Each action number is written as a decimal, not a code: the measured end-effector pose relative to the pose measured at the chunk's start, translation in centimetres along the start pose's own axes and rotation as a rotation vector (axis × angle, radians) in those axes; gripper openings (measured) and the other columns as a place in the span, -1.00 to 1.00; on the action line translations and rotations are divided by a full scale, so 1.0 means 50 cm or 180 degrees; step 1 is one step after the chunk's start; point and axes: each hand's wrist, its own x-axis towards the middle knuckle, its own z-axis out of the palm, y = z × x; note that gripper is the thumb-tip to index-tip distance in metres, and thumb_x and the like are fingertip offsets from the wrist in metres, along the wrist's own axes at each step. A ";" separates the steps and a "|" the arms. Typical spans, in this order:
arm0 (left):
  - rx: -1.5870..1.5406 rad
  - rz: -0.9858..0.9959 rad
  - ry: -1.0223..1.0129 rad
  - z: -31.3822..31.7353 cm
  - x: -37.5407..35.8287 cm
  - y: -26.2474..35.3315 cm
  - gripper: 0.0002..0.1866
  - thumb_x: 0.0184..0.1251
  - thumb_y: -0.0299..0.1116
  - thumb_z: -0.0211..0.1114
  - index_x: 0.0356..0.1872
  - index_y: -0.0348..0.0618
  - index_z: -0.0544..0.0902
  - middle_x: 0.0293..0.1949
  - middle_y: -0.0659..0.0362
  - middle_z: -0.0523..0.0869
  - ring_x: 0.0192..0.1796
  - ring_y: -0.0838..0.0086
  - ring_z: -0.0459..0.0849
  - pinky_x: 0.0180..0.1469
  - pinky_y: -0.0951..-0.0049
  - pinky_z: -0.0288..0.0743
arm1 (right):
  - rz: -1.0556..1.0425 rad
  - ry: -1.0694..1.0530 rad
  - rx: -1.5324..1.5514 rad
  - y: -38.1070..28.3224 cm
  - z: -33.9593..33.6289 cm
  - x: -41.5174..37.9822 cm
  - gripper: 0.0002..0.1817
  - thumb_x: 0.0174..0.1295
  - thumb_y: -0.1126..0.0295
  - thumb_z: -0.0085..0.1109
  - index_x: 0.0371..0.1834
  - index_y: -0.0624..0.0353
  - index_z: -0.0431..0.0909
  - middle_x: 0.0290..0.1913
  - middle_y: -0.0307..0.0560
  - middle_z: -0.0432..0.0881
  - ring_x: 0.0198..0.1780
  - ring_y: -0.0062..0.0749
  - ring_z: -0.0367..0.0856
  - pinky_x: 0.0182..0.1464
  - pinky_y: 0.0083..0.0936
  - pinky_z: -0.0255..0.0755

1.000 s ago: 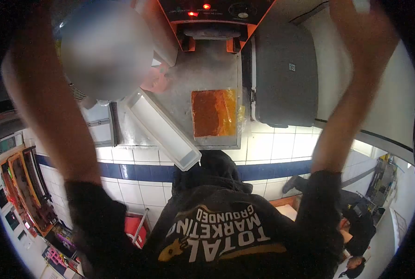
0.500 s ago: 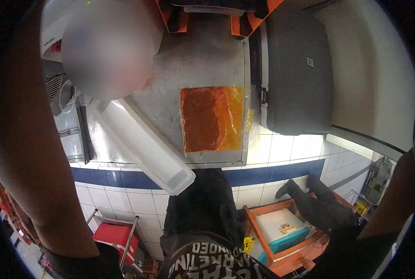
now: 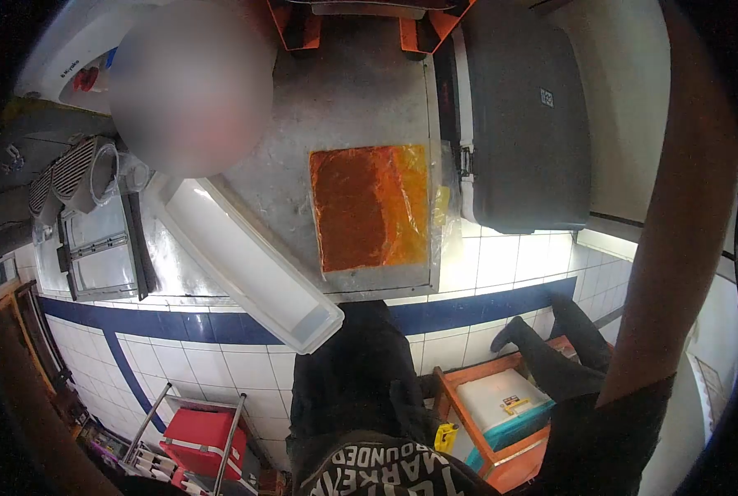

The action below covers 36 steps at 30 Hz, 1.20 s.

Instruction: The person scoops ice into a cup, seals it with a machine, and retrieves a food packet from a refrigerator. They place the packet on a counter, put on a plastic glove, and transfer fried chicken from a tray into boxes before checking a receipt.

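Observation:
Neither of my hands shows. My right forearm point(image 3: 683, 165) rises along the right side, and its hand is beyond the top edge. Only a dark part of my left arm point(image 3: 30, 397) appears at the lower left edge, its hand cut off. In front of me on the metal table point(image 3: 352, 91) lies a flat clear plastic bag of red-brown and orange stuff point(image 3: 361, 207). Left of it, a long white plastic tub point(image 3: 253, 264) lies slantwise, its near end jutting past the table edge. Both things are apart from my arms.
A large dark grey case point(image 3: 526, 124) stands right of the table. Orange metal legs point(image 3: 427, 33) stand at the back. A blurred patch hides the back left. Below are a red box point(image 3: 208, 442), an orange wooden frame point(image 3: 509, 455) and another person's dark-trousered legs point(image 3: 542, 355).
My left arm has swung from across the left side down to the lower left edge. My right arm has come inward and up. The bag and tub stay put; the view shifts slightly.

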 end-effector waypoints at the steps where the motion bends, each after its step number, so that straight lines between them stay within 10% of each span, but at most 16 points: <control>1: -0.0005 -0.0012 0.0008 -0.003 0.000 0.001 -0.76 0.25 -0.36 0.26 -0.06 -0.10 0.64 -0.22 0.10 0.68 -0.18 0.27 0.63 -0.05 0.27 0.47 | 0.0067 0.0011 0.0037 -0.008 0.000 -0.007 -0.63 0.35 0.14 0.27 0.09 0.12 0.59 -0.07 -0.10 0.73 -0.11 -0.41 0.70 -0.07 -0.48 0.53; 8: -0.0027 -0.0050 -0.0008 0.008 0.000 -0.010 -0.74 0.24 -0.35 0.26 -0.04 -0.10 0.63 -0.20 0.08 0.67 -0.15 0.25 0.62 -0.03 0.25 0.45 | 0.2295 0.0409 0.1115 -0.189 -0.026 -0.109 -0.62 0.37 0.11 0.25 0.08 0.13 0.59 -0.10 -0.12 0.74 -0.16 -0.45 0.71 -0.14 -0.53 0.54; 11: -0.0030 -0.0035 -0.0031 0.015 -0.001 -0.005 -0.73 0.24 -0.35 0.27 -0.04 -0.11 0.62 -0.19 0.07 0.67 -0.13 0.25 0.61 -0.01 0.24 0.45 | 0.3588 -0.0629 0.3857 -0.261 0.068 -0.164 -0.54 0.37 0.04 0.21 0.10 0.20 0.56 -0.11 -0.04 0.74 -0.20 -0.37 0.72 -0.12 -0.50 0.54; 17: -0.0055 -0.0027 -0.0036 0.035 -0.006 -0.003 -0.71 0.23 -0.34 0.27 -0.02 -0.11 0.61 -0.17 0.06 0.66 -0.11 0.23 0.60 0.01 0.23 0.43 | 0.4654 0.0100 0.7025 -0.309 0.162 -0.144 -0.63 0.47 0.16 0.12 0.02 0.30 0.53 -0.02 0.06 0.67 0.06 -0.24 0.65 0.19 -0.30 0.53; 36: -0.0132 0.0056 -0.0026 0.082 0.005 -0.002 -0.66 0.21 -0.32 0.29 0.01 -0.13 0.58 -0.10 0.02 0.63 -0.03 0.18 0.57 0.08 0.17 0.39 | 0.4465 0.0463 0.6929 -0.319 0.235 -0.115 -0.55 0.54 0.04 -0.08 0.03 0.29 0.45 -0.04 0.10 0.66 0.04 -0.22 0.66 0.20 -0.26 0.53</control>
